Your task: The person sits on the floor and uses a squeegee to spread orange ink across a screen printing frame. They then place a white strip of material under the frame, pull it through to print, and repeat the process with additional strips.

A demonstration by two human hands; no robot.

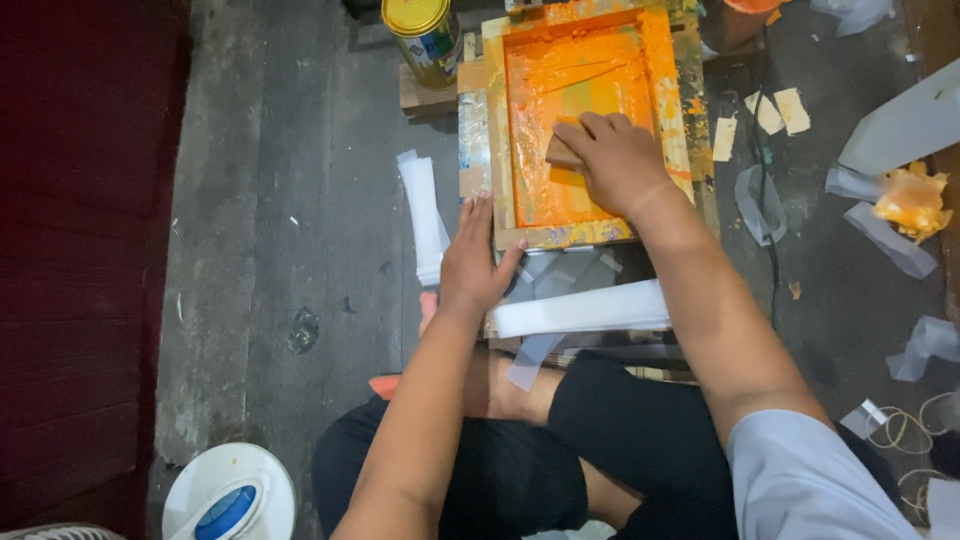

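Two hands at an orange-inked screen frame (578,232); right hand (617,160) fingers curled around a wooden squeegee (561,153); left hand (477,260) flat, fingers spread, holding nothing, against the frame's corner.

Grey floor (300,200), scattered paper scraps (765,110)

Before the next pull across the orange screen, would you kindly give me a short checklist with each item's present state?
1. Right hand grips the squeegee: ok.
2. Left hand steadies the printing frame at its near corner: ok.
3. Orange ink covers the mesh: ok, though unevenly spread.
4. Sheet seated under the frame: cannot tell, hidden.
5. White strips stacked near the frame's front edge: ok.
6. Paint can shut: ok, lid on.
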